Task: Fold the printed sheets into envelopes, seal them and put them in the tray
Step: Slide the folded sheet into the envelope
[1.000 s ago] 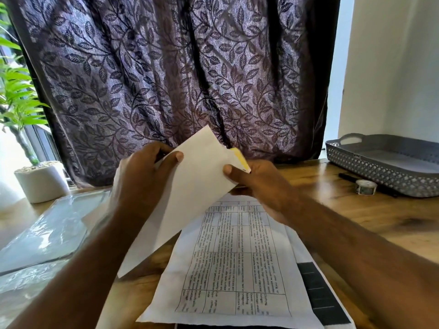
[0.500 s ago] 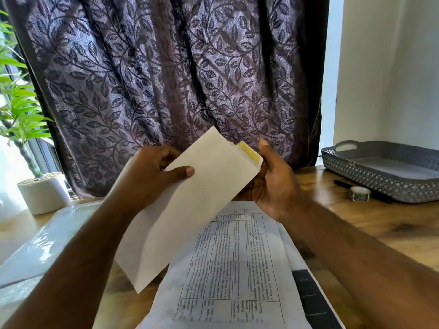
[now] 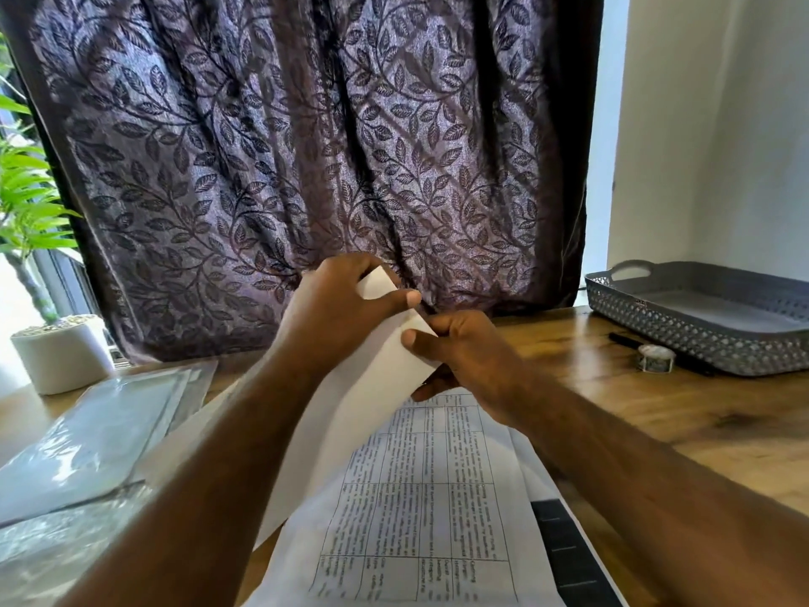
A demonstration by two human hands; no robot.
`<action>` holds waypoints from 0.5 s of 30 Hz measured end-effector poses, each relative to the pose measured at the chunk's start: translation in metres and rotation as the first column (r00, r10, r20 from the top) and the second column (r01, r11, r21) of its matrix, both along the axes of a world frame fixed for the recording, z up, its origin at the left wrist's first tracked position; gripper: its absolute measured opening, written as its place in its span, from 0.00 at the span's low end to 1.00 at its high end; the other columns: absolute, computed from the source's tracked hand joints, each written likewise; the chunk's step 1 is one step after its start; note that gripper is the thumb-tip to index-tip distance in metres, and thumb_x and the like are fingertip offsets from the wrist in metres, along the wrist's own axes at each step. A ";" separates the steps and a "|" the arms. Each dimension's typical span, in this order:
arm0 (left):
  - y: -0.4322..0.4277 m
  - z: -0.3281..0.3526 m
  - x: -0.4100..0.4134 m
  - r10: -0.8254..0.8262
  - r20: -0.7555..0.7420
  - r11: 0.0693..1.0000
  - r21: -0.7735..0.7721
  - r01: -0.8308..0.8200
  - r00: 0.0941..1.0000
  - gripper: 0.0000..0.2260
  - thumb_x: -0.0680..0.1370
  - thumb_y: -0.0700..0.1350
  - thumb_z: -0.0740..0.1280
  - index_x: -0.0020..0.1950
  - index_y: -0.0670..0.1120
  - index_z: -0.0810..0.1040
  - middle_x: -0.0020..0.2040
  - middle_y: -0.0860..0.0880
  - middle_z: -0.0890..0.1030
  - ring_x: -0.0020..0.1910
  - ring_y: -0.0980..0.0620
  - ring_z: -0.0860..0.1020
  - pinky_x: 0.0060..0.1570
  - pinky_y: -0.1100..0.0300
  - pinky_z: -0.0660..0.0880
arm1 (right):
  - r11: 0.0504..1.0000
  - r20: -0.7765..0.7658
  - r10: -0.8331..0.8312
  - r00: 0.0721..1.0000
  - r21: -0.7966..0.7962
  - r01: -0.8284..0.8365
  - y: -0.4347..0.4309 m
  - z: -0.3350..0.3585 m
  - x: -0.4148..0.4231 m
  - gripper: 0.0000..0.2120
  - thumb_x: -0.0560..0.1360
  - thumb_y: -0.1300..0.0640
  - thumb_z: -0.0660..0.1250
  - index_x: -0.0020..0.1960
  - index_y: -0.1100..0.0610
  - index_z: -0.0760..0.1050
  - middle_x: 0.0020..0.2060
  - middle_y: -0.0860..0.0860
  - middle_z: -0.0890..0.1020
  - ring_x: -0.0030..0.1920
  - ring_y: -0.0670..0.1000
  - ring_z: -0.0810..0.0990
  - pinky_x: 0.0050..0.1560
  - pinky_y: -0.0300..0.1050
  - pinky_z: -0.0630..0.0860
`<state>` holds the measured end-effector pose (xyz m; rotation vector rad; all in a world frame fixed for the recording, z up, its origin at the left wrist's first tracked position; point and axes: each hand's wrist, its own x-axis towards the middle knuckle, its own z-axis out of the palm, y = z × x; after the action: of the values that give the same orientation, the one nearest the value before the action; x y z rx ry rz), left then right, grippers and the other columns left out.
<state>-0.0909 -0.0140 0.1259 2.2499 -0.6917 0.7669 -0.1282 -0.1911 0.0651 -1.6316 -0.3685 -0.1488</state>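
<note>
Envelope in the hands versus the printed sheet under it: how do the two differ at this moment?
The envelope is held in the air, tilted, gripped by the left hand and the right hand; the printed sheet lies flat on the table. The envelope's visible face is plain white; the printed sheet carries a grid of text. Both are white paper.

Wooden table (image 3: pixel 656 414) bears printed sheets (image 3: pixel 420 510), tray (image 3: pixel 700 343), tape roll (image 3: pixel 655 357), pen (image 3: pixel 624 340).

Left grip (image 3: pixel 337 308), right grip (image 3: pixel 464 357) and forearms (image 3: pixel 634 466) are all bare.
</note>
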 end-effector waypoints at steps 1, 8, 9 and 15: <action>-0.003 -0.001 0.001 0.007 0.025 1.000 0.010 -0.008 1.000 0.15 0.70 0.64 0.73 0.45 0.54 0.82 0.41 0.55 0.83 0.40 0.55 0.81 0.38 0.54 0.78 | 1.000 0.002 0.000 1.000 -0.013 0.000 0.000 0.000 -0.001 0.13 0.81 0.51 0.67 0.57 0.59 0.82 0.48 0.57 0.88 0.46 0.58 0.88 0.41 0.53 0.86; -0.001 -0.004 -0.002 -0.107 -0.001 0.992 -0.070 0.106 0.994 0.06 0.71 0.51 0.78 0.43 0.52 0.85 0.40 0.55 0.85 0.41 0.54 0.83 0.43 0.49 0.81 | 0.999 -0.029 -0.002 1.000 0.037 0.003 0.010 -0.002 -0.005 0.17 0.84 0.47 0.60 0.58 0.57 0.81 0.49 0.57 0.87 0.45 0.58 0.87 0.37 0.52 0.85; 0.001 -0.003 -0.003 -0.134 -0.014 0.986 -0.099 0.132 0.991 0.05 0.71 0.49 0.79 0.43 0.51 0.85 0.41 0.54 0.86 0.42 0.53 0.84 0.46 0.47 0.81 | 0.999 -0.030 0.001 1.000 0.047 0.001 0.011 -0.002 -0.004 0.16 0.84 0.48 0.61 0.58 0.57 0.82 0.49 0.58 0.87 0.45 0.58 0.87 0.37 0.52 0.85; 0.014 -0.002 0.001 -0.243 -0.154 0.956 -0.208 0.209 0.958 0.07 0.73 0.39 0.78 0.48 0.46 0.85 0.44 0.47 0.87 0.45 0.44 0.85 0.51 0.42 0.82 | 1.000 0.045 0.012 0.999 -0.021 -0.011 0.010 -0.007 -0.002 0.12 0.85 0.53 0.61 0.59 0.53 0.82 0.48 0.55 0.87 0.45 0.56 0.87 0.38 0.53 0.85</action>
<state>-0.0902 -0.0004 0.1243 1.9946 -0.7416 0.4901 -0.1306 -0.1812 0.0584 -1.6481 -0.4151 -0.1737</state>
